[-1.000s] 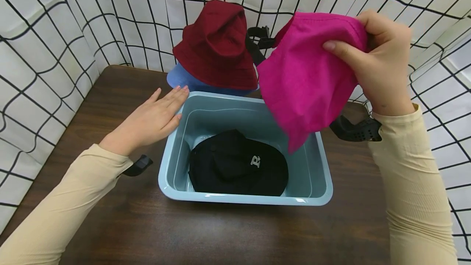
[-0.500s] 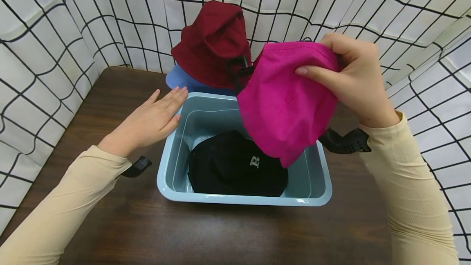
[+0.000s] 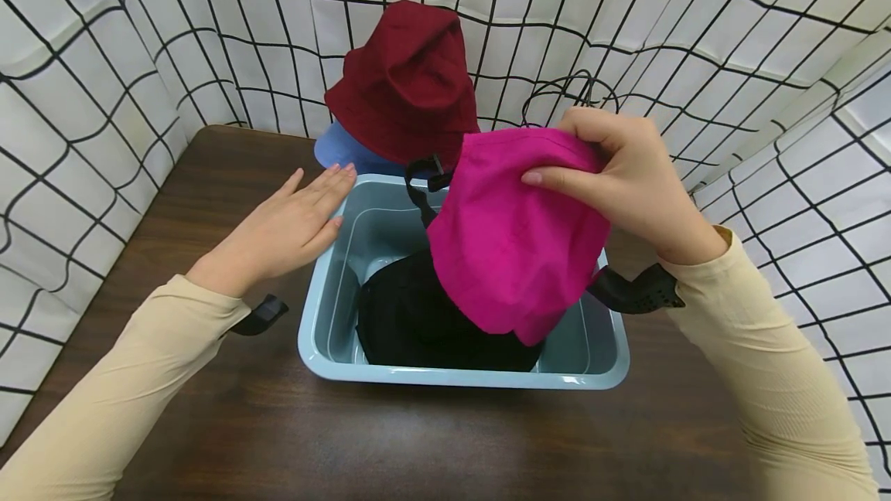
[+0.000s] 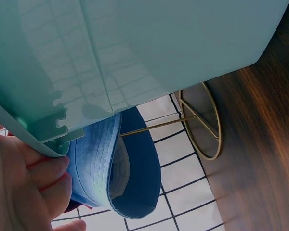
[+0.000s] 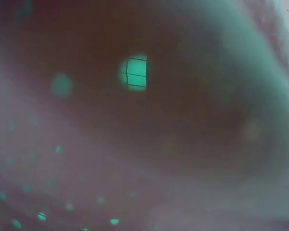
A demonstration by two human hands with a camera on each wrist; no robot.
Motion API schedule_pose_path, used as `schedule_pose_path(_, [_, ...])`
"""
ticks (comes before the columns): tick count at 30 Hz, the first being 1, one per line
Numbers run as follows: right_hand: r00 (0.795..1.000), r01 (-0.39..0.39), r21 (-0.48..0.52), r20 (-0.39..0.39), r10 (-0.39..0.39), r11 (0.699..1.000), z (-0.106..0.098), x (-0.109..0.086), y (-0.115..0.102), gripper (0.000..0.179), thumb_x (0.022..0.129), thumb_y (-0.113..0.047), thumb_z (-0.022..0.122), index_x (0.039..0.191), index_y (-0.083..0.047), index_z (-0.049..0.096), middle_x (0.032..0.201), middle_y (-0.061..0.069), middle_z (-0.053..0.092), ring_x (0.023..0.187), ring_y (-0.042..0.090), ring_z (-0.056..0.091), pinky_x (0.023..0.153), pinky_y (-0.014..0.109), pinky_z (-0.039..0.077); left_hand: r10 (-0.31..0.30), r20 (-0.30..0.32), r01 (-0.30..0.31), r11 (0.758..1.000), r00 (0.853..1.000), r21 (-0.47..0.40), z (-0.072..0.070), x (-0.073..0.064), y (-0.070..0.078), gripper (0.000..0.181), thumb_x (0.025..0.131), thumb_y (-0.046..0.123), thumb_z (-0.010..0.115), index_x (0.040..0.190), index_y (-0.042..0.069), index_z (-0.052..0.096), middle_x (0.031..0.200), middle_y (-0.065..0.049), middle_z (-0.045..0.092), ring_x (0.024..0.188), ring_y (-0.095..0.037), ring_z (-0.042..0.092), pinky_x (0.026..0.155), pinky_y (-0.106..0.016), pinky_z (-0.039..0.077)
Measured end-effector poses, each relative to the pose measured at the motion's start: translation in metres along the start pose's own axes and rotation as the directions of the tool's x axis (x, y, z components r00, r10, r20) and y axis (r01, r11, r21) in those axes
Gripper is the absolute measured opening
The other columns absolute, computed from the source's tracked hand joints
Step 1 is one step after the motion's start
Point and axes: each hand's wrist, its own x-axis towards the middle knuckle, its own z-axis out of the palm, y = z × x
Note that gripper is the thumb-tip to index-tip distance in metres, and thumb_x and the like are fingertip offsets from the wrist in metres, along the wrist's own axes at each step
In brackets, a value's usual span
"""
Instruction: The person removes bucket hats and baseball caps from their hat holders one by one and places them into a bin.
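In the head view, a light blue plastic basin [image 3: 452, 377] stands on the table with a black cap [image 3: 411, 323] lying inside. My right hand [image 3: 629, 180] pinches a magenta fabric hat [image 3: 515, 246] between thumb and fingers, over the basin's right half. The hat covers part of the cap; a black buckled strap [image 3: 421, 203] hangs at its left. My left hand [image 3: 274, 230], fingers extended, touches the basin's left rim near the back corner. The left wrist view shows fingers [image 4: 48, 192] against the rim from outside. The right wrist view is too blurred to make out.
Behind the basin, a maroon bucket hat [image 3: 414, 83] sits on top of a blue hat [image 3: 341, 147]. A gold wire stand [image 4: 219, 139] holds up the blue hat in the left wrist view. Black wire grid [image 3: 230, 45] encloses the dark wooden table [image 3: 418, 439].
My right hand has brought the magenta hat left and down, from the basin's back right to over the black cap, now hiding its letter. The left hand stays on the rim.
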Motion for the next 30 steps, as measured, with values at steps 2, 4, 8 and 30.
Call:
schedule_pose_path(2, [1.0,-0.002,-0.006,0.024,0.002,1.0,0.002,-0.002,0.0,0.016,0.076,0.0,0.077,0.076,-0.001,0.06,0.067,0.004,0.051,0.059,0.014,0.047,0.048,0.022,0.04,0.001,0.001,-0.001,1.0,1.0,0.001,0.0,0.0,0.0,0.061,0.098,0.028,0.039,0.148,-0.001,0.021,0.154,-0.017,0.021,0.142,-0.031,0.016,0.112,-0.054,0.009])
schedule_pose_path(4, [0.999,0.0,-0.019,0.049,0.001,1.0,0.004,-0.003,0.0,0.017,0.076,-0.002,0.077,0.077,-0.002,0.06,0.067,0.004,0.048,0.06,0.014,0.047,0.048,0.021,0.041,0.003,0.0,-0.003,1.0,1.0,0.001,-0.001,0.0,0.0,0.061,0.098,0.027,0.039,0.148,-0.002,0.021,0.154,-0.017,0.021,0.142,-0.031,0.016,0.112,-0.054,0.009])
schedule_pose_path(8, [0.996,-0.01,-0.025,0.086,0.012,1.0,0.007,-0.005,0.003,0.017,0.077,-0.005,0.077,0.078,-0.003,0.06,0.067,0.003,0.048,0.059,0.013,0.048,0.047,0.021,0.044,0.008,0.0,-0.008,1.0,1.0,0.0,-0.001,0.0,0.001,0.06,0.098,0.027,0.039,0.148,-0.002,0.022,0.153,-0.017,0.021,0.142,-0.031,0.016,0.112,-0.054,0.009])
schedule_pose_path(30, [0.963,-0.043,-0.059,0.262,0.056,0.997,0.044,-0.008,0.03,0.021,0.078,-0.018,0.078,0.075,-0.013,0.059,0.072,-0.004,0.054,0.062,0.01,0.051,0.054,0.024,0.045,0.003,-0.009,-0.003,1.0,1.0,0.001,0.0,0.0,0.001,0.061,0.098,0.027,0.04,0.148,-0.001,0.021,0.154,-0.016,0.021,0.142,-0.03,0.016,0.112,-0.053,0.009])
